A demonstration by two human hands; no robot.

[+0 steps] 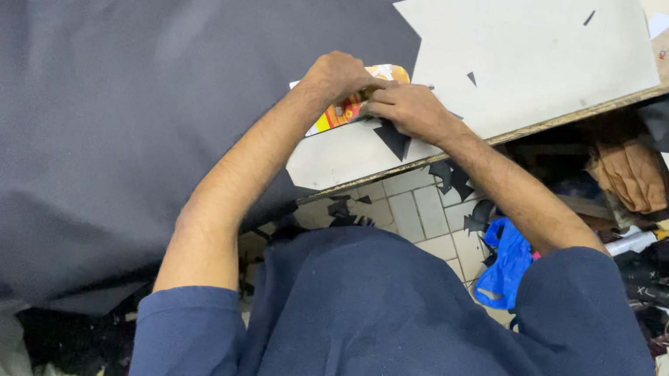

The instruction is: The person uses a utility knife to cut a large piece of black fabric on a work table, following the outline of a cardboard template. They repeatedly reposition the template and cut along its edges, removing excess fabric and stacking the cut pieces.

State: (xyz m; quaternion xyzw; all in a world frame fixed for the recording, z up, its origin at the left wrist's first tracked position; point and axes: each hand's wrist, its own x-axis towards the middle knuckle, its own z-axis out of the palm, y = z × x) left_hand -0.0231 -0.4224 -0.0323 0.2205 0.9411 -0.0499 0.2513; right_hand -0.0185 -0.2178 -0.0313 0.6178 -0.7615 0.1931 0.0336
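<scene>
2 hands [383, 98] on 1 printed card [345, 108]

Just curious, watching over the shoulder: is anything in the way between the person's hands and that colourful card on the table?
Nothing visible. Both the left hand and right hand already rest on the colourful card, at the edge of the dark cloth.

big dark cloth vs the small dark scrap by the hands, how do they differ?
Size: the big dark cloth covers most of the table's left part; the small dark scrap is a sliver below the right hand.
Pose: the cloth drapes over the table edge; the scrap lies flat on the pale tabletop.
Contact: the left hand is over the cloth's edge; the scrap lies just below the right hand.
Both look like the same dark fabric.
</scene>
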